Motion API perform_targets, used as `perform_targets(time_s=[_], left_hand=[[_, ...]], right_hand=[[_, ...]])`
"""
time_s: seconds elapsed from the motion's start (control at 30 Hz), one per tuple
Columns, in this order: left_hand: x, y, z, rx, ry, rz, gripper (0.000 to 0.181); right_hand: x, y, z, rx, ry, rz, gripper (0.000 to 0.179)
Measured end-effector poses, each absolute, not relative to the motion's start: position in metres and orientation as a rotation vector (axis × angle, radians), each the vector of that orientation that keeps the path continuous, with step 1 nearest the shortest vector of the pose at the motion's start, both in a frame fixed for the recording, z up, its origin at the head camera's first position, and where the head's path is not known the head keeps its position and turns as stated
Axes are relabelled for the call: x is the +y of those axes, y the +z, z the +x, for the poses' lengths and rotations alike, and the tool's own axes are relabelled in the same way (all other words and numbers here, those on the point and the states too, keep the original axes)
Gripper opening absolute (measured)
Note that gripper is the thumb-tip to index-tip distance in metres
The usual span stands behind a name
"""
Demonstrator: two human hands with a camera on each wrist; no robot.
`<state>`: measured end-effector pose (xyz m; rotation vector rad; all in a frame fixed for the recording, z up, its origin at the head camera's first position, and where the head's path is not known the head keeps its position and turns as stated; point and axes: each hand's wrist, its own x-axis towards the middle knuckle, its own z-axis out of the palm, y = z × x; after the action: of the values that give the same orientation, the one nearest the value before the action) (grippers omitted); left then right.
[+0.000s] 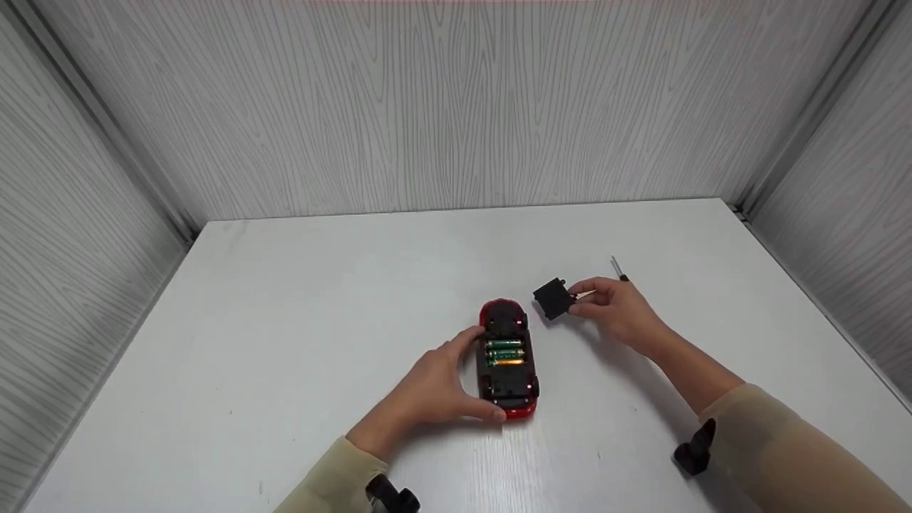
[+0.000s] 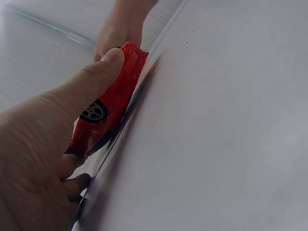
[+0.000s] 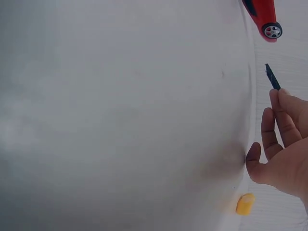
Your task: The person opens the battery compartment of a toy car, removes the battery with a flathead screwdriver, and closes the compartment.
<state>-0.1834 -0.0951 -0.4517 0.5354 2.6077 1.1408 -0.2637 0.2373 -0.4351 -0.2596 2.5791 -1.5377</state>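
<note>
A red toy car [image 1: 509,392] lies upside down on the table, its black underside up. Its uncovered battery compartment holds green batteries [image 1: 505,344] and one with an orange part. My left hand [image 1: 440,385] grips the car from the left, thumb at the near end and fingertips along the left side. In the left wrist view the thumb presses the red body [image 2: 122,86] near a wheel. My right hand [image 1: 618,311] pinches a black square cover [image 1: 553,298] with small tabs by its edge, right of the car's far end. From the right wrist, this cover [image 3: 272,77] appears edge-on.
Behind my right hand, a thin metal shaft [image 1: 615,266] with a dark base sticks out, the rest hidden. A yellow piece [image 3: 245,204] lies near that hand in the right wrist view. Panels with a wood-grain pattern [image 1: 456,107] enclose the white table [image 1: 320,299] at the back and sides.
</note>
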Motion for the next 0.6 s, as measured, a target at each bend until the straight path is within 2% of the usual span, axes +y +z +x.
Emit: perform_targets(time_s=[0.6], left_hand=[[-0.099,-0.455,-0.184,2.615,1.167,0.554,0.129]], right_hand=[[0.223,-0.443,-0.265,2.614,-1.398,-0.189,0.030]])
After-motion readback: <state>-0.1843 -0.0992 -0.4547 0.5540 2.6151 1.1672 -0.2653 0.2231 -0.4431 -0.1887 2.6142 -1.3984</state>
